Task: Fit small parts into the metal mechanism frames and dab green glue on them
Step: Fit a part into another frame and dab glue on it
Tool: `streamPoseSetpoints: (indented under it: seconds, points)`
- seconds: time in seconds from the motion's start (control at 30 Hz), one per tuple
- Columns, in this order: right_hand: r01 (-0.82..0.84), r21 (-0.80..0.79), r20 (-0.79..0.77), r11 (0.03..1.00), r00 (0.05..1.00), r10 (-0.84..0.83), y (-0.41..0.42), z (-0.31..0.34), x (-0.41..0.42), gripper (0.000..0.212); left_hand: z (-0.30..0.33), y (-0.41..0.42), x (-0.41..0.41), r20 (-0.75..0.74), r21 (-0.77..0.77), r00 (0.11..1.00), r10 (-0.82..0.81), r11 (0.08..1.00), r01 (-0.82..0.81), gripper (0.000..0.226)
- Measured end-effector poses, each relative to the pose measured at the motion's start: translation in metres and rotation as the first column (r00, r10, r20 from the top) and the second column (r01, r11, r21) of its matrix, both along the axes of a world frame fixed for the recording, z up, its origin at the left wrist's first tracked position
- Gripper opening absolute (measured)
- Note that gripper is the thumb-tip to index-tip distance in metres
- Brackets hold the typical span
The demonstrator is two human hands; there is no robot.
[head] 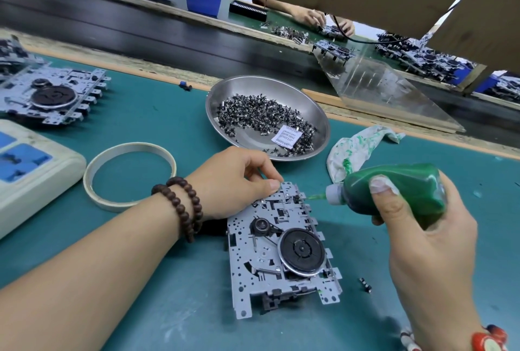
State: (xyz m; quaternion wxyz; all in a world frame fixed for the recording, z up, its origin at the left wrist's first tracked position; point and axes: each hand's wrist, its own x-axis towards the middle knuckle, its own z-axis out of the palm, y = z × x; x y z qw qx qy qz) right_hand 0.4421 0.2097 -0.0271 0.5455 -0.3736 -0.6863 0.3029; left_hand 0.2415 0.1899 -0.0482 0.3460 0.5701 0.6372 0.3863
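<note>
Metal mechanism frame (277, 249) flat on the green mat (157, 125), between the two hands, long axis running away from the body and leaning slightly left at the far end. Black flywheel (302, 249) on its right half, toward the near end.

Left hand (239, 181) at the frame's far left corner, fingers curled, thumb and fingertips pressing or pinching at the frame's edge; whether a small part is held there, impossible to tell. Beaded bracelet (183, 207) on that wrist.

Right hand (422, 227) wrapped around the green glue bottle (394, 190), bottle lying nearly level, nozzle (316, 196) pointing left at the frame's far right edge. Nozzle tip at or just beside that edge; actual contact not resolvable.

Governing relation: target spot on the far end of the frame, just right of the left thumb and directly ahead of the nozzle, so the dab calls for only a short leftward advance of the right hand while the left steadies the frame.

Beyond the left hand: steel dish (318, 114) of small parts (264, 120) with a desiccant sachet (287, 136). Beyond the right hand: glue-stained rag (354, 151). Left of the left forearm: tape ring (129, 176); further left, another frame (53, 97). One loose small part (365, 285) near the right wrist.
</note>
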Motion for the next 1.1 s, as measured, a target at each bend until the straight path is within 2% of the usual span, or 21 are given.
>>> streamPoseSetpoints:
  seconds: [0.5, 0.93, 1.03, 1.1]
  points:
    - [-0.003, -0.024, -0.017, 1.0, 1.0, 0.002, 0.0007, -0.0013, 0.0013, 0.01, -0.001, -0.0003, 0.0003, 0.034, -0.004, 0.999, 0.001, 1.0, -0.001, 0.007]
    - [-0.007, -0.019, 0.005, 1.0, 1.0, 0.007, -0.0017, -0.0004, -0.0017, 0.016, -0.0006, -0.0007, -0.0002, 0.013, -0.001, 1.0, 0.0, 1.0, 0.0, 0.011]
    - [-0.013, -0.014, -0.052, 1.0, 0.999, 0.012, -0.0015, 0.0004, -0.0006, 0.017, -0.0003, -0.0012, -0.0002, 0.004, 0.003, 1.0, 0.003, 1.0, -0.003, 0.013]
    - [-0.076, -0.045, -0.125, 0.996, 0.99, 0.069, -0.0024, 0.0007, -0.0002, 0.026, -0.0008, -0.0008, 0.0012, -0.001, 0.015, 1.0, 0.023, 1.0, -0.023, 0.015]
